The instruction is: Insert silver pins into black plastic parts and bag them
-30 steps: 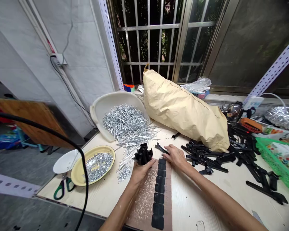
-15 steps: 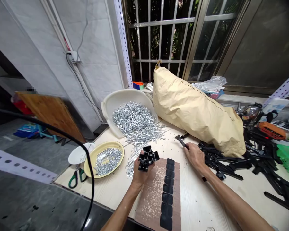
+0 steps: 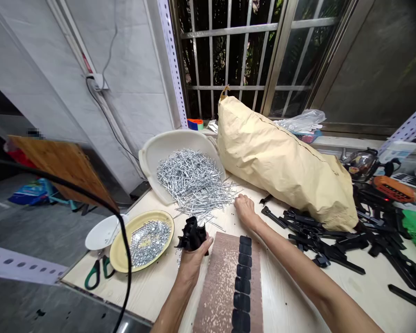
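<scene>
My left hand (image 3: 191,263) is wrapped round a bunch of black plastic parts (image 3: 193,235), held above the table's front edge between the yellow dish (image 3: 114,245) and the brown board (image 3: 217,286). Curled fingers close my right hand (image 3: 246,210) at the right edge of a heap of thin silver pins (image 3: 197,180); what is in it, if anything, is hidden. To its right lies a black bar-shaped part (image 3: 273,216), apart from the hand. A row of black rounded squares (image 3: 243,273) runs along the board.
The pins spill from a tilted white basin (image 3: 147,157). Small metal pieces fill the yellow dish; green-handled scissors (image 3: 93,275) lie beside it. A large paper sack (image 3: 280,162) stands behind many black parts (image 3: 333,245). A black cable (image 3: 128,259) hangs in front at left.
My right hand has left the black bar-shaped part and moved left to the pins. My left hand has shifted left and turned the bunch of black parts. The view has moved slightly.
</scene>
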`<state>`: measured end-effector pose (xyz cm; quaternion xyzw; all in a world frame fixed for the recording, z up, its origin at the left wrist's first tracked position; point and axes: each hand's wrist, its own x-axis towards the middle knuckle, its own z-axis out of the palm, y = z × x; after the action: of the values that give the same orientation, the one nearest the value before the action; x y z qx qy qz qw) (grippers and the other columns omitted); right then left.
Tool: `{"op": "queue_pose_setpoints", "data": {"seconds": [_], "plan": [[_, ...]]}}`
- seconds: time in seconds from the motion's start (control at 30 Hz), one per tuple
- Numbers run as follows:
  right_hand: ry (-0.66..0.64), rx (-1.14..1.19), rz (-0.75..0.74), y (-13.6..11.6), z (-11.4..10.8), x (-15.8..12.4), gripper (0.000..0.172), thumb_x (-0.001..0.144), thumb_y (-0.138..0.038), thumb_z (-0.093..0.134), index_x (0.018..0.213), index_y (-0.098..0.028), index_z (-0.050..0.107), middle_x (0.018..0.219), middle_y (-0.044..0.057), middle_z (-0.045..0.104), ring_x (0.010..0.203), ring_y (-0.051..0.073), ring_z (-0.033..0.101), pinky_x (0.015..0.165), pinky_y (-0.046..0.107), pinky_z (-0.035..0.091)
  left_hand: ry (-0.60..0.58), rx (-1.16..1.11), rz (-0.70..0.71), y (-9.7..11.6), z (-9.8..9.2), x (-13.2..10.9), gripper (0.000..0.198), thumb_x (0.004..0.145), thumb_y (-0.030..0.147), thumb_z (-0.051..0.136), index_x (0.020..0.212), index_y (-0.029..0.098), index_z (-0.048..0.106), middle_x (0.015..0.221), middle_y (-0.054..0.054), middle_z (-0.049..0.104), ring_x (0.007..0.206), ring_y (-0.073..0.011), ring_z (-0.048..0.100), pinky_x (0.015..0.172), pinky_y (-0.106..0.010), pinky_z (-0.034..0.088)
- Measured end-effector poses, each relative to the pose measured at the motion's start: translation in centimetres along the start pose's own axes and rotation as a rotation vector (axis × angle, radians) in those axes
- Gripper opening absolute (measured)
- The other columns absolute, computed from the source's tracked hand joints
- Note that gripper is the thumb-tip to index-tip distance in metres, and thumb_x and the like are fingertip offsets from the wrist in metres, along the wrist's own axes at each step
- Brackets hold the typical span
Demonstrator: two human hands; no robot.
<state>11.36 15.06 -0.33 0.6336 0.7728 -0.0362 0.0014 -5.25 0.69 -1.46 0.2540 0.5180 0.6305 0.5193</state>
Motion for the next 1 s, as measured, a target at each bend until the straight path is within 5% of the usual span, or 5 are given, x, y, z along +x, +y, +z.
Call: {"op": "queue_pose_setpoints", "data": {"seconds": [0.17,0.4,0.53,0.83,1.0], "plan": [[0.012,-0.076,-0.087,1.2,-0.6,-0.3,0.027,0.084,-0.003,0.042,0.095,-0.009,0.065,0.098,0.019,0.064,0.100,0.025,0.053,0.080,0.033,0.036,-0.030,0.043,-0.021,0.3,-1.3,-0.1,0.033,0.051,0.024,0.082,0.081,0.015,0.069,0.080,-0.003,0.067,0.078,-0.0150,0.060,0.078,-0.028,0.045],[0.163,0.104,-0.343,4.2,-7.2,-5.9,0.025,0.094,-0.028,0.041,0.094,-0.019,0.064,0.094,0.007,0.060,0.085,0.016,0.056,0.073,0.025,0.040,-0.139,0.109,-0.038,0.2,-1.2,-0.1,0.042,0.051,0.027,0.082,0.089,0.016,0.069,0.083,-0.005,0.068,0.080,-0.0180,0.061,0.081,-0.031,0.046],[0.244,0.357,-0.656,2.5,-9.4,-8.6,0.022,0.093,-0.026,0.042,0.094,-0.020,0.063,0.090,0.004,0.055,0.079,0.013,0.053,0.069,0.023,0.040,-0.209,0.213,0.002,0.3,-0.8,-0.3,0.039,0.054,0.031,0.080,0.089,0.015,0.069,0.083,-0.006,0.068,0.079,-0.0200,0.062,0.078,-0.033,0.047],[0.202,0.041,-0.847,-0.9,-11.3,-10.2,0.026,0.091,-0.010,0.040,0.071,-0.017,0.055,0.077,0.002,0.048,0.070,0.013,0.041,0.059,0.025,0.029,-0.219,0.419,0.088,1.7,-0.2,-1.3,0.024,0.054,0.030,0.077,0.070,0.016,0.067,0.070,-0.003,0.066,0.069,-0.0201,0.059,0.068,-0.032,0.047],[0.034,0.237,-0.949,-1.7,-11.4,-10.1,0.010,0.086,-0.015,0.053,0.077,-0.017,0.058,0.080,0.001,0.052,0.070,0.011,0.046,0.061,0.023,0.036,-0.270,0.380,0.085,1.3,-0.2,-0.9,0.029,0.056,0.029,0.077,0.081,0.016,0.069,0.080,-0.004,0.068,0.078,-0.0203,0.059,0.075,-0.032,0.046]]}}
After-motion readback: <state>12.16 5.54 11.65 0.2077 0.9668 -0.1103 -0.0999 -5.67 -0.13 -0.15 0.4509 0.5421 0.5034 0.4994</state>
